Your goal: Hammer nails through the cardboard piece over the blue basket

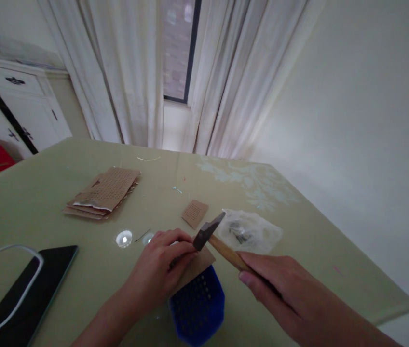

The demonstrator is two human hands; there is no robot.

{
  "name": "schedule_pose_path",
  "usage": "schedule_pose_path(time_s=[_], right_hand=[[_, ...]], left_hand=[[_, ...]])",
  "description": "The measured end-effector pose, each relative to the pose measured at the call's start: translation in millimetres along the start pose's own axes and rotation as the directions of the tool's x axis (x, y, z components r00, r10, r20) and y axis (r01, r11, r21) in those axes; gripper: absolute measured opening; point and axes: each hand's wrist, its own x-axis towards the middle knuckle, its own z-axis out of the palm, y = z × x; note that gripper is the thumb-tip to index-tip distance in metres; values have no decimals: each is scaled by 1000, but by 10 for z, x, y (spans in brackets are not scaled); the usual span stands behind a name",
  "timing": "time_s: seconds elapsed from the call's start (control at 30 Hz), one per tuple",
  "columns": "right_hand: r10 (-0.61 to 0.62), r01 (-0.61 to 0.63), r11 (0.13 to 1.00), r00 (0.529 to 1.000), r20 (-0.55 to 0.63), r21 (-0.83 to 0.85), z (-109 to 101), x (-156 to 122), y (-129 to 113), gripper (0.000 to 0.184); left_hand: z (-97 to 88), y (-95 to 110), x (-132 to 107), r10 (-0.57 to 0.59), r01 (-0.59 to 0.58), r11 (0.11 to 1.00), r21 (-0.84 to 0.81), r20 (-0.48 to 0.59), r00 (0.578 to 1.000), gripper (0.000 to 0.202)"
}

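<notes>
1. Head view: grips a dark-headed, wooden-handled hammer [228,252] in right hand [280,284], concealing handle's end.
2. Rests left hand [164,258] on flat brown cardboard sheet [203,260] over blue perforated plastic basket [216,301]; cannot tell whether pinching anything beneath hammer.
3. Shows blurry dark pieces [239,235] inside crumpled translucent plastic bag [265,231].

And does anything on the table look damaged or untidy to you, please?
Yes. The top of the cardboard stack, at the left, has a ragged, pale near edge, as if torn. A small pale scrap also lies loose to its right.
</notes>
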Motion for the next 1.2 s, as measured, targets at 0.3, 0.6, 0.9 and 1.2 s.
schedule_pose_path(time_s=[0.3,0.6,0.9,1.2], right_hand=[[-29,28,999,999,-27,-29,66,3,-52,30],[-33,31,999,998,-47,-32,190,-7,-51,27],[-2,3,1000,999,40,-19,315,19,22,28],[204,-121,865,971,-121,487,392,397,351,42]], left_hand=[[23,7,7,-52,53,998,-17,44,998,21],[3,59,1,-165,165,974,-156,13,986,46],[35,30,-18,-194,189,962,-197,-4,981,54],[46,17,5,-250,215,921,-325,-71,966,50]])
